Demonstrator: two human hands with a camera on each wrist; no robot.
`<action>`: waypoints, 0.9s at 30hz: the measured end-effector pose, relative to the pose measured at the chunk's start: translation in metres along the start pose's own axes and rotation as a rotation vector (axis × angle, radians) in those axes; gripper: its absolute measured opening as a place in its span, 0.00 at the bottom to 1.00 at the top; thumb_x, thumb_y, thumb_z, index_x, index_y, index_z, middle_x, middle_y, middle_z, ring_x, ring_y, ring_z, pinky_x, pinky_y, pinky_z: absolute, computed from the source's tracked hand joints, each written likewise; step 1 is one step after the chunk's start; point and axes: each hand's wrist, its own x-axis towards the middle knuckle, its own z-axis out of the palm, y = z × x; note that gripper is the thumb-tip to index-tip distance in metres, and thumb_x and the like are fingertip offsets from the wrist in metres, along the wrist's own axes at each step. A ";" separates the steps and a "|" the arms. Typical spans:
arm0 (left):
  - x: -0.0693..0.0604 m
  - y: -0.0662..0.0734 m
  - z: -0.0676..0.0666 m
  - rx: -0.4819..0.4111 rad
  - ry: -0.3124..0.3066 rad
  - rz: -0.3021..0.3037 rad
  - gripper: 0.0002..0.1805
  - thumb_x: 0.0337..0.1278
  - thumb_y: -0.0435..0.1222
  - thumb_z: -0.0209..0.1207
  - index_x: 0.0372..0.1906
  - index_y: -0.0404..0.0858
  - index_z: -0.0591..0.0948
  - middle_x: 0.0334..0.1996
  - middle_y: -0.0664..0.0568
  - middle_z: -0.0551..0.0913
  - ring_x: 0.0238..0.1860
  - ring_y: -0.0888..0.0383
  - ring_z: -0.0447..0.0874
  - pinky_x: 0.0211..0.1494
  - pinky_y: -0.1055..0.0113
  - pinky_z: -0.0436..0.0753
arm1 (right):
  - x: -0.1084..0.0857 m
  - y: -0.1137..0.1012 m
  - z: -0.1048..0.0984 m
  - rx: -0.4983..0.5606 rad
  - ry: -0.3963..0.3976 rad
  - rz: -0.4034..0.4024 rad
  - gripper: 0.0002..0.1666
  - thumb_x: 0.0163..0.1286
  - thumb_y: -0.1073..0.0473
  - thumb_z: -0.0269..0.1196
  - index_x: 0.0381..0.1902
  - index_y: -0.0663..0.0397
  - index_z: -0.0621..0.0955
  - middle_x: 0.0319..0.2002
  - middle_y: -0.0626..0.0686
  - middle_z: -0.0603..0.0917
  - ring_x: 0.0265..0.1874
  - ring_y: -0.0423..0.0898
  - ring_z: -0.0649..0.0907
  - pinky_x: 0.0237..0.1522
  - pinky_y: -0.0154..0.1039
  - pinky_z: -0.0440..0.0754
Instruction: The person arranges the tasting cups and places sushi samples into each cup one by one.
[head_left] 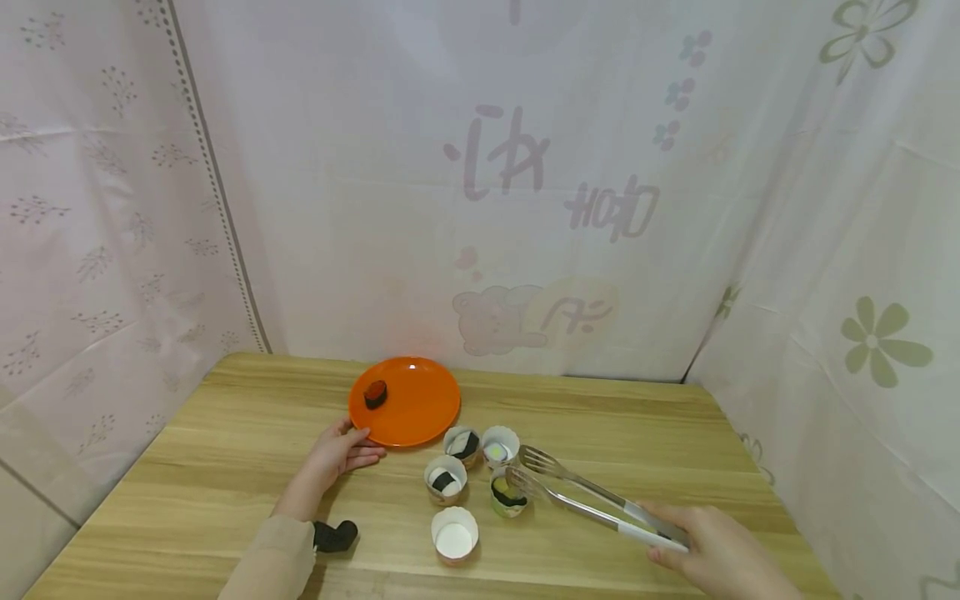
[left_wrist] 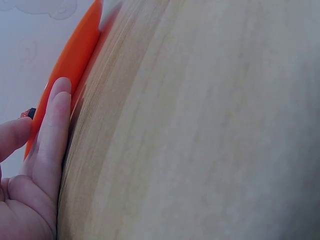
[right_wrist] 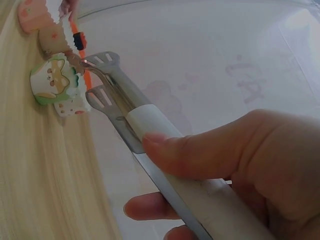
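My left hand (head_left: 339, 454) holds the near-left edge of an orange plate (head_left: 416, 408), thumb at the rim and straight fingers along its underside. On the plate's left part sits a sushi piece (head_left: 375, 394) with a red top and dark wrap. My right hand (head_left: 712, 542) grips metal tongs (head_left: 585, 492) by their white handles; their slotted ends stand apart. One end is over the right edge of a green paper cup (head_left: 509, 502) holding a yellow-and-black piece (head_left: 510, 490). The other is beside a white-rimmed cup (head_left: 500, 446) with a pale piece inside.
Two more cups, a back one (head_left: 462, 444) and a left one (head_left: 446, 481), hold black-and-white pieces. An empty cup (head_left: 454, 535) stands nearest the front. A dark object (head_left: 335, 536) shows by the left sleeve. Printed curtains (head_left: 375, 208) enclose the wooden table (head_left: 225, 467).
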 end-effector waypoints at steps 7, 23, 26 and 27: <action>0.000 0.000 0.001 0.001 0.000 0.001 0.27 0.73 0.29 0.45 0.70 0.27 0.52 0.32 0.38 0.83 0.35 0.48 0.87 0.43 0.57 0.85 | 0.000 -0.003 0.002 -0.020 0.029 0.015 0.38 0.54 0.39 0.69 0.59 0.53 0.79 0.45 0.48 0.84 0.35 0.39 0.80 0.34 0.44 0.82; 0.000 0.000 0.001 -0.001 0.003 0.002 0.27 0.73 0.29 0.45 0.70 0.27 0.52 0.33 0.37 0.83 0.36 0.46 0.86 0.43 0.56 0.85 | 0.001 -0.006 0.007 0.012 0.070 0.016 0.39 0.56 0.38 0.68 0.62 0.50 0.77 0.49 0.52 0.83 0.43 0.48 0.81 0.41 0.52 0.82; 0.001 -0.001 0.001 0.001 0.007 0.002 0.27 0.72 0.29 0.45 0.70 0.27 0.52 0.33 0.37 0.83 0.36 0.46 0.86 0.43 0.57 0.85 | 0.001 -0.008 0.008 0.016 0.080 0.039 0.39 0.55 0.37 0.67 0.62 0.48 0.77 0.48 0.50 0.83 0.42 0.46 0.81 0.41 0.52 0.82; 0.001 -0.001 0.001 0.002 0.007 0.004 0.27 0.72 0.29 0.45 0.70 0.27 0.52 0.33 0.37 0.83 0.36 0.46 0.86 0.43 0.57 0.85 | 0.001 -0.008 0.008 0.016 0.083 0.047 0.39 0.55 0.36 0.67 0.62 0.47 0.77 0.48 0.50 0.83 0.41 0.46 0.80 0.41 0.52 0.81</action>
